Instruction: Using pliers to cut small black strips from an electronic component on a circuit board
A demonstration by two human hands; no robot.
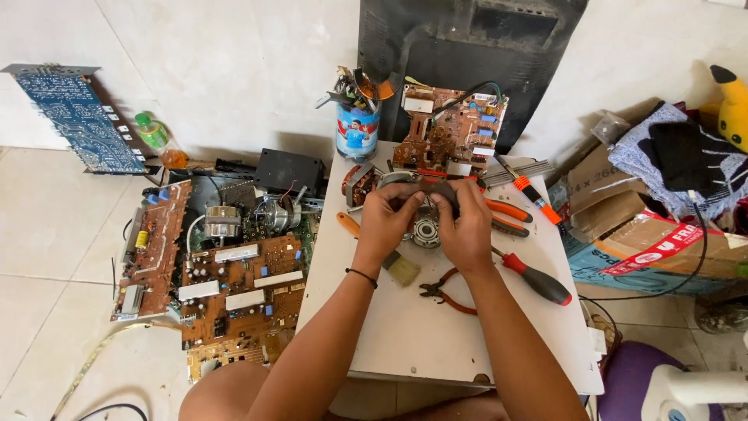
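Both hands meet over the middle of a small white table (405,327). My left hand (387,222) and my right hand (466,230) each grip one side of a dark round motor part (425,228) with a shiny metal bearing at its centre. The fingers curl over its top edge, hiding most of it. A paint brush (399,267) with an orange handle lies just under my left wrist. Red-handled pliers (444,294) lie below my right hand, and a red-and-black screwdriver (538,281) lies to its right.
A brown circuit board (448,129) leans against a dark TV back (467,47) behind a tin of tools (357,125). Several circuit boards (234,288) cover the floor at left. Cardboard boxes (623,226) and clothes stand at right.
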